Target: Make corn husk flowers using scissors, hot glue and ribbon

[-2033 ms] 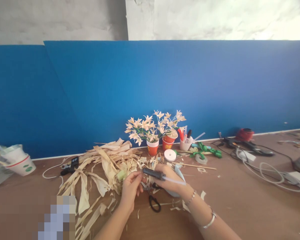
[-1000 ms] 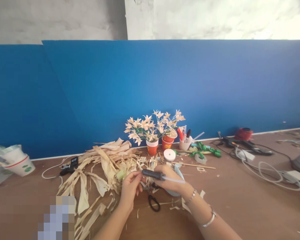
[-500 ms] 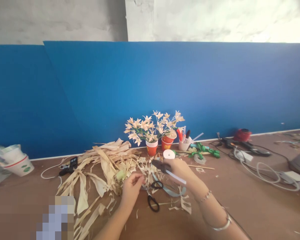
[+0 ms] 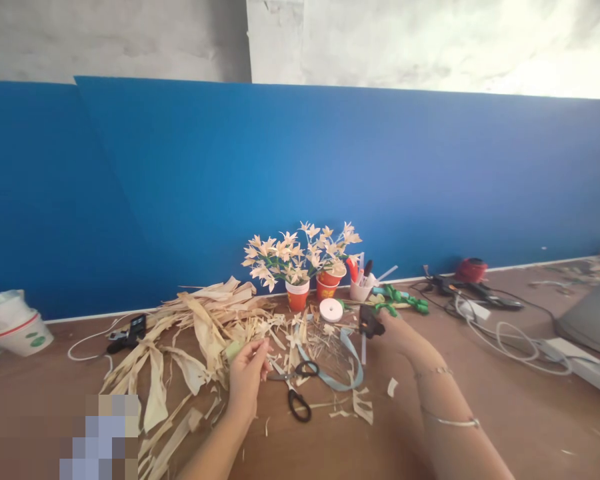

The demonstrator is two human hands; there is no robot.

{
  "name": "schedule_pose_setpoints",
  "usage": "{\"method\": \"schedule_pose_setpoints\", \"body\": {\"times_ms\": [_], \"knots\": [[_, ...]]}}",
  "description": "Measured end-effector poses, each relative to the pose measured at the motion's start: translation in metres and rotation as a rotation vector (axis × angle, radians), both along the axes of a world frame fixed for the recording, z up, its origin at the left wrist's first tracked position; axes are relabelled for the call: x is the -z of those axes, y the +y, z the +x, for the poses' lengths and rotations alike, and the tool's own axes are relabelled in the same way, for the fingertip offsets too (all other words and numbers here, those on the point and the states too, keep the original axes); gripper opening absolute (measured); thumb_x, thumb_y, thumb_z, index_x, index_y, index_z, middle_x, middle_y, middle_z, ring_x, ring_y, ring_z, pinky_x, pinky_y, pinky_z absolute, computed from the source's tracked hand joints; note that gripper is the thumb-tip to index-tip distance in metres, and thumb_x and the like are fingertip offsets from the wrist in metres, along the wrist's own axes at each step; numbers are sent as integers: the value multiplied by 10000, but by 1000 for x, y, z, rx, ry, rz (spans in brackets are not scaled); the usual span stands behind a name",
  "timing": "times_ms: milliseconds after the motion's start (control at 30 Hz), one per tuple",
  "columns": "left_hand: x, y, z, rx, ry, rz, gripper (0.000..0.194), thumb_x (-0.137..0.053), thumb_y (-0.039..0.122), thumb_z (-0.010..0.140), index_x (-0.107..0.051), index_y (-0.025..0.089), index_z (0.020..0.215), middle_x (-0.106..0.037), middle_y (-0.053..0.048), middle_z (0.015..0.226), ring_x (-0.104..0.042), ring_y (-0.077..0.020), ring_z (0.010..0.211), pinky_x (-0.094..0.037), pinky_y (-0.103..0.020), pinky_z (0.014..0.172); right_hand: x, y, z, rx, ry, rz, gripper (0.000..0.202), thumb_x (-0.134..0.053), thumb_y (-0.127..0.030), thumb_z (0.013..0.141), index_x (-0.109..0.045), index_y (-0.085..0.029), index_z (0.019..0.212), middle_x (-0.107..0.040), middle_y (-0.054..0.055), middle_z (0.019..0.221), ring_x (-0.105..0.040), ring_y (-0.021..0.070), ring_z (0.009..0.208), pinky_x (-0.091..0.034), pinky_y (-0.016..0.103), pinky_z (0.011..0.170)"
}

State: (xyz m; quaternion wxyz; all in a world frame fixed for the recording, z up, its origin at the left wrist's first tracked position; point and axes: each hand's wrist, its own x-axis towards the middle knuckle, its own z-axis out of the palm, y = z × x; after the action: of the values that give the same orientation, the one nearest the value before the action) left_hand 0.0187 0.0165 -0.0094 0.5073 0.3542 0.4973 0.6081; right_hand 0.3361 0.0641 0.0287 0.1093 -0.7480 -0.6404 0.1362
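My left hand (image 4: pixel 247 377) is over the scraps in the middle, thumb and fingers pressed together; anything between them is too small to make out. Beside it, to the right, lie scissors with black handles (image 4: pixel 299 404). My right hand (image 4: pixel 396 328) is farther right, its fingers partly hidden, round a black glue gun (image 4: pixel 371 323) with a pale glue stick (image 4: pixel 364 348) poking out of it. Pale blue ribbon (image 4: pixel 347 385) curls on the table between the hands. Behind it is a white roll of tape (image 4: pixel 331 309).
Dried corn husks (image 4: pixel 205 327) spread at left. Pale flowers (image 4: pixel 280 252) stand in a red paper cup (image 4: pixel 297 297) near the blue partition (image 4: pixel 180 187). Green-wrapped stems (image 4: pixel 400 299) lie at right, with white cables (image 4: pixel 503 343) beyond. A white bowl (image 4: pixel 27 333) sits far left.
My right hand has moved right with the glue gun, away from my left hand, uncovering ribbon and scraps. My left hand stays pinched over the scraps; the view has shifted slightly.
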Motion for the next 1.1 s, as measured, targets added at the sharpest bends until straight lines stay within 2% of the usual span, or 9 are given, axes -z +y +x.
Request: {"method": "schedule_pose_setpoints", "body": {"times_ms": [133,300,367,500,600,733,867,933,1100], "knots": [[-1,1,-1,-50,-49,14,399,-710,445,581,-667,116,801,-617,-20,595,-446,-67,417,-320,-173,361,12,1,11,135,-141,-194,476,-509,-109,648,-513,-207,1114,-607,154,943,-601,270,836,-398,348,667],[-1,2,-1,-52,-50,29,362,-700,424,607,-655,108,776,-647,-53,673,-460,-70,438,-322,-173,364,-12,-4,-8,243,-298,-174,421,-501,-140,664,-558,-222,1073,-562,167,1117,-495,346,1067,-365,486,787],[0,1,-1,-36,-42,27,348,-694,422,619,-650,113,774,-644,-46,661,-454,-68,440,-322,-171,370,-21,-5,-18,224,-259,-114,255,-482,-206,709,-619,-179,922,-602,171,1033,-540,334,988,-383,457,762],[-2,-1,0,-25,-26,7,366,-700,442,601,-650,122,771,-641,-41,659,-450,-73,440,-303,-172,367,-20,-4,-43,10,-8,-105,360,-469,-443,742,-590,-155,564,-626,116,647,-592,241,661,-393,322,606],[-5,-2,0,-10,-16,-22,379,-701,455,593,-650,123,769,-632,-30,621,-406,-59,404,-240,-168,350,-7,0,-62,-21,129,-72,274,-607,-365,624,-530,-156,463,-573,79,529,-558,219,591,-354,291,550],[-8,-3,1,6,-26,-24,353,-708,427,603,-654,129,783,-649,-24,646,-353,-39,391,-249,-179,383,-4,4,-71,-111,326,-11,194,-544,-308,684,-560,-155,564,-585,31,586,-540,164,625,-369,250,583],[-9,-4,3,54,-42,-13,260,-704,372,635,-665,148,760,-669,-35,710,-503,-98,552,-348,-198,495,-18,-1,-72,-323,1083,125,158,-552,-316,694,-576,-160,685,-630,38,820,-558,157,768,-405,246,697],[-11,-6,4,105,-100,18,205,-699,332,654,-672,151,747,-684,-54,792,-561,-139,713,-395,-220,611,-24,-7,-77,-413,1322,72,125,-597,-285,673,-587,-161,683,-636,46,869,-566,167,829,-407,255,733],[-18,-14,10,358,-380,18,97,-711,229,655,-660,148,670,-667,-80,1014,-584,-154,816,-410,-261,736,-27,-23,-100,-641,1332,-277,134,-647,-256,682,-632,-138,744,-661,51,787,-593,149,745,-423,280,744]]}}
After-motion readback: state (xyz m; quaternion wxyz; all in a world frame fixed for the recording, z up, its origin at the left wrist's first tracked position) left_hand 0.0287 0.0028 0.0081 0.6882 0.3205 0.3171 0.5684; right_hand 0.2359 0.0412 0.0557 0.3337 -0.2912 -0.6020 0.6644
